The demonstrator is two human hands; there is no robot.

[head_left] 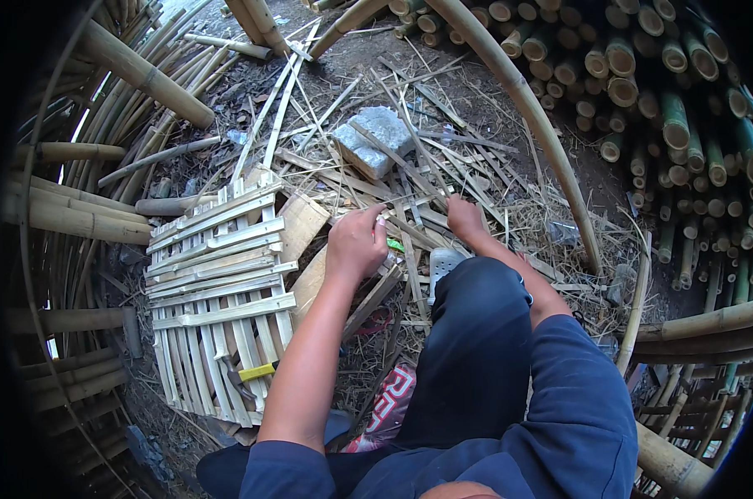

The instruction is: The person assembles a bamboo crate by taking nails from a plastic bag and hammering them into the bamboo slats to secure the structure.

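My left hand is closed, with thumb and forefinger close together, above the litter of split bamboo. Whatever those fingers pinch is too small to make out. To its right, my right hand reaches down with curled fingers among thin bamboo strips; what it grips is hidden. A pale rough block lies just beyond both hands, a strip resting across it. Left of my left forearm sits a stack of slatted bamboo panels. On its near part lies a hammer with a yellow grip.
Cut bamboo poles are piled at the far right, ends facing me. A curved bamboo pole rises right of my hands. More poles line the left side. My bent knee and a light perforated shoe are close below my right hand.
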